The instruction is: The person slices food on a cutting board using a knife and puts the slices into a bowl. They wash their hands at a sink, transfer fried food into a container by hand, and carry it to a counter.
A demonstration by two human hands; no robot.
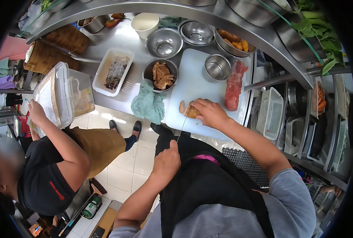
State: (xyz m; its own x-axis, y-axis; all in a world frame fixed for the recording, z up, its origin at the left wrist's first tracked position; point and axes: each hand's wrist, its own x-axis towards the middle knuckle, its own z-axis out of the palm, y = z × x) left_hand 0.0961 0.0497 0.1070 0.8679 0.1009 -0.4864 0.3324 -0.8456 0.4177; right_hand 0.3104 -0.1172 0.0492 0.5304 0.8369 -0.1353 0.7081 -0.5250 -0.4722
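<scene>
A browned piece of food (192,112) lies near the close edge of the white cutting board (194,81), its cut end toward 9 o'clock. The right hand (209,112) grips it from 3 o'clock. At 7 o'clock the left hand (167,160) is closed around a knife (182,129), blade reaching up to the piece. Outward lie raw meat (235,87) at 2 o'clock, a small steel bowl (217,67) at 1, a bowl of browned meat (162,76) at 11, and a green cloth (148,104) between 9 and 10, on the tabletop (136,59).

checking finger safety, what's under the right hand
Browned food on the white cutting board, by the knife blade; whatever the right hand covers can't be seen.
</scene>
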